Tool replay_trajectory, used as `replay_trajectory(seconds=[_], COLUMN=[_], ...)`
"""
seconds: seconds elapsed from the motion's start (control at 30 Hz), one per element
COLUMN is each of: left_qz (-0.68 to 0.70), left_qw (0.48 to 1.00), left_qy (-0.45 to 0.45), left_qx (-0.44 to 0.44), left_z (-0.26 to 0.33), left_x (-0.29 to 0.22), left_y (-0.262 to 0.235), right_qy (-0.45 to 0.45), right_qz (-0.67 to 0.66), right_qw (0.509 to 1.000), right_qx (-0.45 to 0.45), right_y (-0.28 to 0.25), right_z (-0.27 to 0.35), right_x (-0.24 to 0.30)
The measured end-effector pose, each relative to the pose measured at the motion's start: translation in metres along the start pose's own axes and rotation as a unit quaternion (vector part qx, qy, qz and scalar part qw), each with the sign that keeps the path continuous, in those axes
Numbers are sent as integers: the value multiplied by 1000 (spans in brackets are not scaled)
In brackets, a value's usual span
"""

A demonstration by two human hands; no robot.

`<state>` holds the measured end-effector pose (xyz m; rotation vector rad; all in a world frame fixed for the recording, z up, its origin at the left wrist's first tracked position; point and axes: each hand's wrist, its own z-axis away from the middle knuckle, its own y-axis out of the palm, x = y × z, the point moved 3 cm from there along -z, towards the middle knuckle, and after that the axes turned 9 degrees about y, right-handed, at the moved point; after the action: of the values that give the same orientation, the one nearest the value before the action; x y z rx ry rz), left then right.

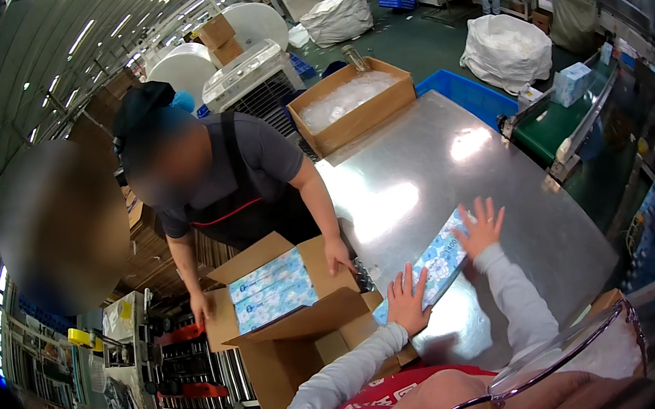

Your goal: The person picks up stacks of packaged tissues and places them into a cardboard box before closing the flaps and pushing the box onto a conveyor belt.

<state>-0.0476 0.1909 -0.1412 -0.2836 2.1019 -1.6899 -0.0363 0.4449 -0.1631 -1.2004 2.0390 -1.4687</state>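
Between the two hands, a long blue flowered pack (pixel 440 259) lies slantwise on the metal worktop (pixel 505 183), which bears its weight, so neither palm needs to grip. The left hand (pixel 409 306) rests near its closer end, fingers extended and slightly parted; the right hand (pixel 481 230) is at the farther end, fingers fanned wide. Bracketing both ends this way probably keeps the pack straight and stops it sliding. The left forearm slants in from the lower left, while the right rises more steeply. Left of the left hand, a co-worker (pixel 246 173) has hands on an open carton (pixel 251 257) of similar packs (pixel 272 289), apparently to steady it; a second open carton (pixel 282 365) stands nearer the body.
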Motion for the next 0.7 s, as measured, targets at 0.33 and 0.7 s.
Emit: replay_trajectory(seconds=[0.33, 0.7], left_qz=[57, 172], left_qw=[998, 982], left_qy=[17, -76], left_qx=[-32, -35], left_z=[-2, -79], left_x=[-1, 15], left_y=[6, -10], right_qy=[391, 89], right_qz=[-660, -265], right_qw=[620, 960], right_qx=[162, 21], right_y=[158, 115], right_z=[0, -45], right_x=[-68, -78])
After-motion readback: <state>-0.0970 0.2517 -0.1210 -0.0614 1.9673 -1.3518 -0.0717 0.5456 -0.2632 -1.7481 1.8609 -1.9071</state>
